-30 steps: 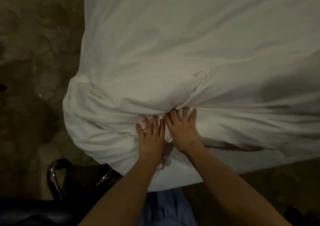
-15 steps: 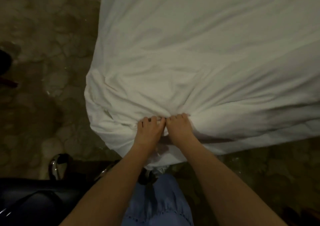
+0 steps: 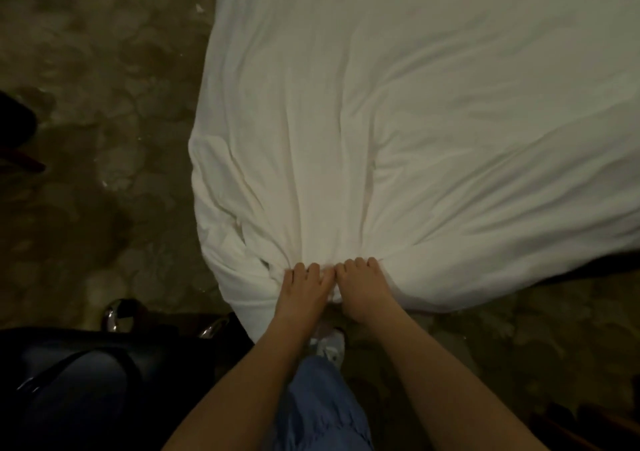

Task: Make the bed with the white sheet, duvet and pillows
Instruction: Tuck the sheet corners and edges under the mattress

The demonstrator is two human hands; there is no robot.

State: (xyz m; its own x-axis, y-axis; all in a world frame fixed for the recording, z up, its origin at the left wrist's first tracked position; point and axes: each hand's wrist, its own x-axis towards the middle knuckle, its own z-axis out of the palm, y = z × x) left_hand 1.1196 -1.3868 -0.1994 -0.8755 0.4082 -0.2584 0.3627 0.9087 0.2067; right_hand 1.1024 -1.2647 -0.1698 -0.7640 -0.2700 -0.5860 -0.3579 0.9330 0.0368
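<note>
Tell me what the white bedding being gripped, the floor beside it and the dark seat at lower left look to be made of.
White bedding: soft matte woven fabric, likely cotton; it creases and bunches where the left hand and right hand grip it.
Floor: looks like mottled brown carpet, though the dim light leaves it open.
Dark seat: smooth, faintly glossy, perhaps leather or vinyl, with shiny chrome-like metal tubing.

The white duvet (image 3: 415,132) lies spread over the bed, wrinkled, with creases fanning out from its near edge, where the cloth is bunched tight and hangs toward the floor.
</note>
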